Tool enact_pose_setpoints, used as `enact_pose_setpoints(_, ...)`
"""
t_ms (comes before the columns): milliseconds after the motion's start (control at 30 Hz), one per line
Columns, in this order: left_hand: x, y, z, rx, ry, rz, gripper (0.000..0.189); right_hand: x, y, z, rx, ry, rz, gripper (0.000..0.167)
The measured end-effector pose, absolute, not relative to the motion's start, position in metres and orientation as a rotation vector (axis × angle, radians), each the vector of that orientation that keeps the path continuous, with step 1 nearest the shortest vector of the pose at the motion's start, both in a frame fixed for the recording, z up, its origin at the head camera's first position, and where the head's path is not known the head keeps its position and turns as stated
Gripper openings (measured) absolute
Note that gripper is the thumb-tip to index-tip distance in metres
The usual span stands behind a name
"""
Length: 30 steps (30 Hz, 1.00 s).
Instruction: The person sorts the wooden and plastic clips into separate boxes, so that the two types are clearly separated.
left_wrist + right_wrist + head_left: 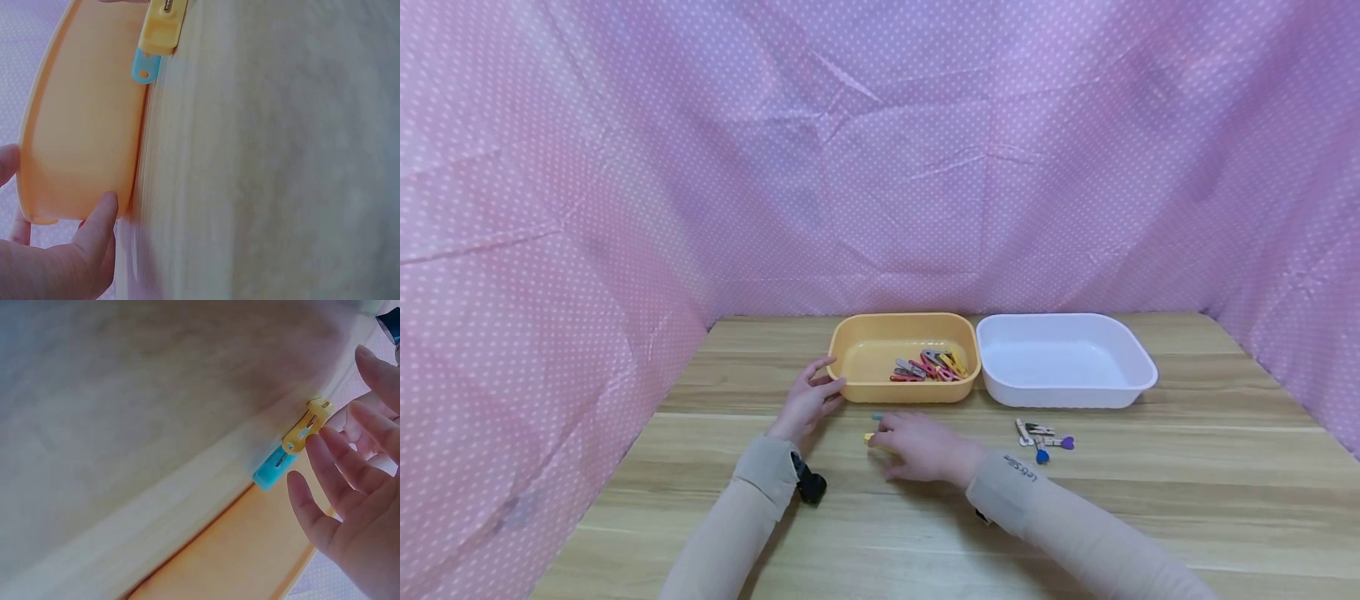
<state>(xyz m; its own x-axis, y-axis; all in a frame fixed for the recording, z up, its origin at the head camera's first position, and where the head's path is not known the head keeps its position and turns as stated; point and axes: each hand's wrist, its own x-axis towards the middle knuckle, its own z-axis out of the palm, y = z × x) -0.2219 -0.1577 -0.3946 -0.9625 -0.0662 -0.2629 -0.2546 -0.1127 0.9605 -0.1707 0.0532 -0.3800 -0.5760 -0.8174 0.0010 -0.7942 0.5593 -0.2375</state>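
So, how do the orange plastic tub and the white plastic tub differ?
The orange rectangular plastic tub holds multicoloured clips; no clips show in the white rectangular plastic tub. The left hand grips the orange tub; neither hand touches the white one. The orange tub stands left, the white tub right. Both have rounded corners and stand on the wood-grain table.

L hand point(805, 404) grips yellow tray point(895, 393), col. clips point(928, 367) inside; R hand point(925, 446) at yellow clip point(868, 437) in frt; white tray point(1060, 397) on R, wooden clips point(1051, 442) nr it.
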Motion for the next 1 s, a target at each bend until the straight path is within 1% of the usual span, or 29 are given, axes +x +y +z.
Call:
enact_pose_setpoints(133, -0.2214, -0.1571, -0.3946, -0.363, 2.006, 2.221, 0.053, -0.1715, 0.053, -0.3819, -1.407, 2.682, -0.31, 0.038)
enact_pose_setpoints(400, -0.221, -0.1575, -0.3935, -0.383, 2.015, 2.194, 0.054, -0.1713, 0.052, -0.38, -1.405, 2.676, -0.319, 0.023)
enact_pose_setpoints(1000, -0.2193, -0.1562, -0.3933, -0.38, 2.02, 2.199, 0.055, -0.1747, 0.0488, -0.3862, -1.366, 2.657, -0.306, 0.016)
